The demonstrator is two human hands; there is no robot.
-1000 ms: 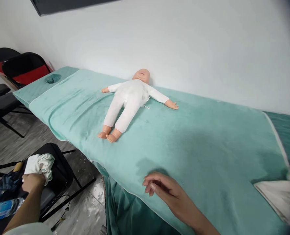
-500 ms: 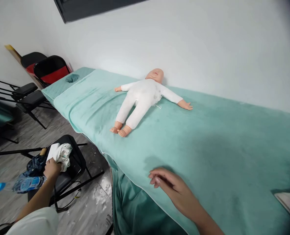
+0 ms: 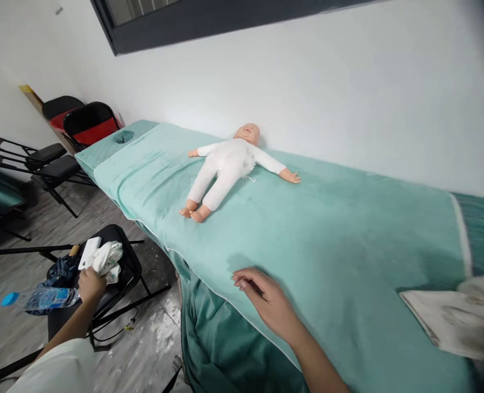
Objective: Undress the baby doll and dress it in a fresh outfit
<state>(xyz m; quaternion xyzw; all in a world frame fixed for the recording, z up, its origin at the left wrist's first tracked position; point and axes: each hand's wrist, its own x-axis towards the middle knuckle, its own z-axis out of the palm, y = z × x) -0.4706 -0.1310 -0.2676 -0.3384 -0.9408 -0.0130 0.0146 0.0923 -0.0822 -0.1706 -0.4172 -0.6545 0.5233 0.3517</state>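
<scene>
From my remote post I view a left hand (image 3: pixel 92 284) curled at the near edge of a patterned white cloth (image 3: pixel 107 256), which lies on a black chair (image 3: pixel 132 275) beside a white box (image 3: pixel 89 251). The chair seems to serve as a side shelf within arm's reach. The right hand (image 3: pixel 264 297), half-open and holding nothing, is over the green cover (image 3: pixel 327 229) of the bed; I judge it idle, perhaps a counterbalance to the leftward reach. A baby doll (image 3: pixel 229 161) lies on its back, head toward the wall (image 3: pixel 348 98), limbs spread, a pose that probably keeps it steady on the soft cover. A bottle (image 3: pixel 41 299) lies on its side, probably to keep it from toppling.

Obscured: the left fingertips are too small and covered for me to tell whether they grip the cloth. I cannot tell whether the right hand touches the cover. The dark bundle (image 3: pixel 64 267) is indistinct, the doll's frayed side too small to read, and the folded cloth (image 3: pixel 438 314) cut off at right.
</scene>
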